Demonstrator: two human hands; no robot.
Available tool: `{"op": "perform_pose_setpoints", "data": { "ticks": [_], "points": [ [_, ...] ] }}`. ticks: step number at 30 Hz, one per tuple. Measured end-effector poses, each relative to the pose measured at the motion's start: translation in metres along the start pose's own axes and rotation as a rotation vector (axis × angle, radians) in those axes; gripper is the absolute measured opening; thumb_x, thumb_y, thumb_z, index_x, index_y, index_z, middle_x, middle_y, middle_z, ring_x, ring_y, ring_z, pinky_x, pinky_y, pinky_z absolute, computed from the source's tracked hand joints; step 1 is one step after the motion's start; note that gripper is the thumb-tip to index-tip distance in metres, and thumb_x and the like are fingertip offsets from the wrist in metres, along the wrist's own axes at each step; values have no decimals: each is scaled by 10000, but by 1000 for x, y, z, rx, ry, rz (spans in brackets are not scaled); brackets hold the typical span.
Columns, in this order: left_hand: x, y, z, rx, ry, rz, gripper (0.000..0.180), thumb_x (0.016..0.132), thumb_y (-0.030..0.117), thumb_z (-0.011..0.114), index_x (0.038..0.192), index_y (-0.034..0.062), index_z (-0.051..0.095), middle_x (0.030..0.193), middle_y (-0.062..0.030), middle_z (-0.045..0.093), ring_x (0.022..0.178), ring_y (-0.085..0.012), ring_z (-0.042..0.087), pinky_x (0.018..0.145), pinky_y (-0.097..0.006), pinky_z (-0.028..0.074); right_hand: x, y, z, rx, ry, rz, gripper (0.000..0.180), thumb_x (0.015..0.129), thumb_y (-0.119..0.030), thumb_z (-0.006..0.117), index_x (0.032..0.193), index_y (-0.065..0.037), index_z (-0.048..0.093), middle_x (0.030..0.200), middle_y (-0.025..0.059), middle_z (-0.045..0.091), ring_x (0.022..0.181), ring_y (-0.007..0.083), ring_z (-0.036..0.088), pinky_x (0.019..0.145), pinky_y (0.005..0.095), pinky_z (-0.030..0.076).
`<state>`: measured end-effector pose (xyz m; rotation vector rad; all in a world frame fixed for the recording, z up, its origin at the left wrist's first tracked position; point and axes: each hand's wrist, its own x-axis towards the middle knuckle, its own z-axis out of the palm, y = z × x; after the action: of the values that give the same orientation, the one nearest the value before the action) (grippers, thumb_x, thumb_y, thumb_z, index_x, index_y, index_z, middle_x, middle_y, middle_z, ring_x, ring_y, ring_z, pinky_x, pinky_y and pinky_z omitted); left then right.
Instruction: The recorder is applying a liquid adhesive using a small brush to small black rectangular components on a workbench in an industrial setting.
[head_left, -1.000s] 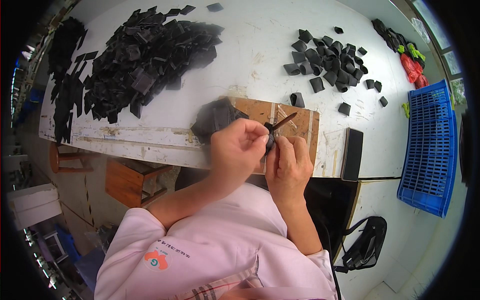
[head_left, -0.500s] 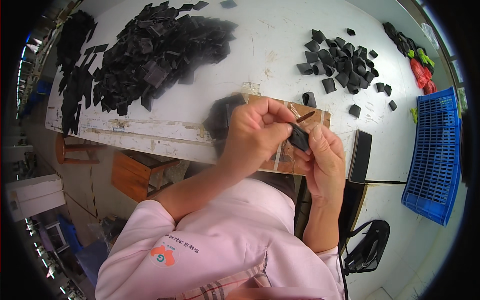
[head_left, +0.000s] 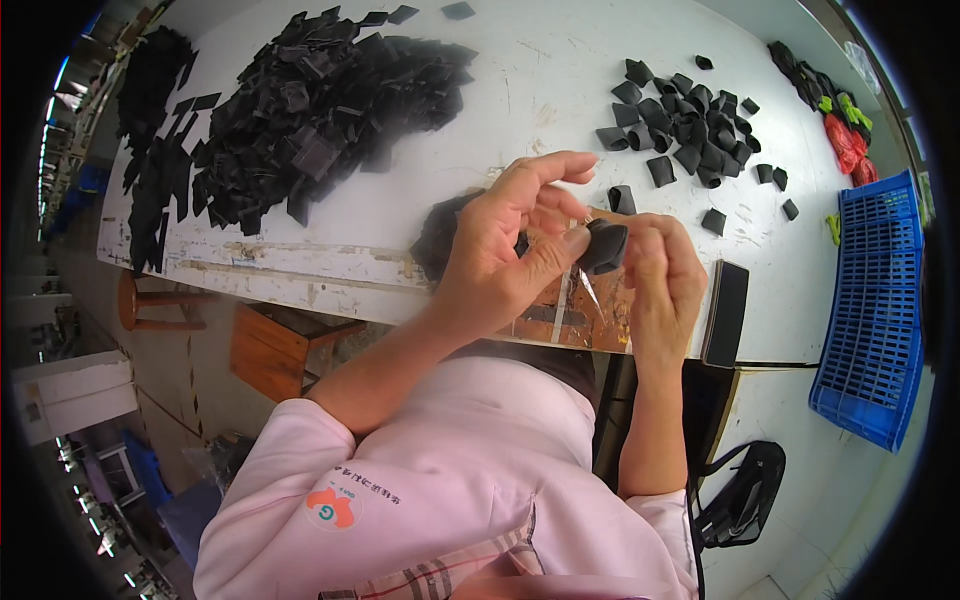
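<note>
A small black fabric loop (head_left: 606,247) is held up above the table's front edge, between my two hands. My left hand (head_left: 508,240) pinches its left side with the thumb; the upper fingers are raised and bent. My right hand (head_left: 662,275) is closed at the loop's right side, its index finger reaching behind the loop. Just below the loop shows a thin, shiny pointed tool (head_left: 590,290); its kind and what holds it cannot be made out. Under the hands lies a brown board (head_left: 545,318) with tape on it. Partly behind my left hand sits a dark bundle of pieces (head_left: 436,240).
Flat black pieces (head_left: 325,110) form a large heap at the far left, with black strips (head_left: 150,150) beside it. Several black loops (head_left: 700,125) lie at the far right. A black oblong block (head_left: 725,313), a blue basket (head_left: 868,310) and a wooden stool (head_left: 270,350) are nearby.
The black loop has turned and looks more opened out. My left fingers have lifted and spread; my right hand has turned. The pointed tool now shows below the loop instead of above.
</note>
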<state>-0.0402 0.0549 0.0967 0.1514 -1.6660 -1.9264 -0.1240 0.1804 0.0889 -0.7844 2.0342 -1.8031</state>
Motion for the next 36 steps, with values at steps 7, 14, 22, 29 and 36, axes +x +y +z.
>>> {"op": "perform_pose_setpoints", "data": {
  "ticks": [7, 14, 22, 29, 36],
  "points": [
    [12, 5, 0, 198, -138, 270, 141, 750, -1, 611, 891, 3, 608, 830, -91, 578, 755, -133, 532, 667, -230, 438, -9, -15, 6, -329, 109, -492, 378, 629, -175, 735, 927, -22, 558, 848, 93, 545, 655, 177, 514, 531, 261, 428],
    [-3, -5, -4, -586, 67, -133, 98, 825, 62, 540, 897, 6, 575, 862, -91, 562, 825, -164, 511, 794, -278, 405, -6, -35, 11, -317, 105, -436, 184, 670, -32, 669, 835, -26, 588, 727, 68, 564, 578, 168, 518, 495, 247, 418],
    [-11, -3, -2, -529, 45, -118, 100, 835, 68, 528, 904, 10, 568, 884, -89, 557, 856, -168, 502, 814, -282, 397, -6, -14, 10, -290, 125, -436, 91, 704, 13, 619, 789, -21, 614, 678, 61, 555, 553, 152, 517, 479, 243, 405],
    [-6, -3, -8, -593, 75, -170, 97, 841, 52, 511, 905, 3, 565, 890, -81, 561, 862, -151, 513, 817, -274, 402, 7, -27, 3, -306, 35, -466, 95, 700, 33, 610, 782, -14, 605, 673, 63, 543, 552, 157, 515, 482, 257, 411],
    [-14, -2, -7, -256, 24, -32, 140, 826, 68, 538, 942, -5, 562, 890, -73, 546, 845, -137, 506, 794, -248, 393, 8, -17, -2, -356, -61, -503, 144, 656, 78, 582, 777, 1, 568, 694, 78, 530, 610, 207, 521, 501, 284, 416]
  ]
}}
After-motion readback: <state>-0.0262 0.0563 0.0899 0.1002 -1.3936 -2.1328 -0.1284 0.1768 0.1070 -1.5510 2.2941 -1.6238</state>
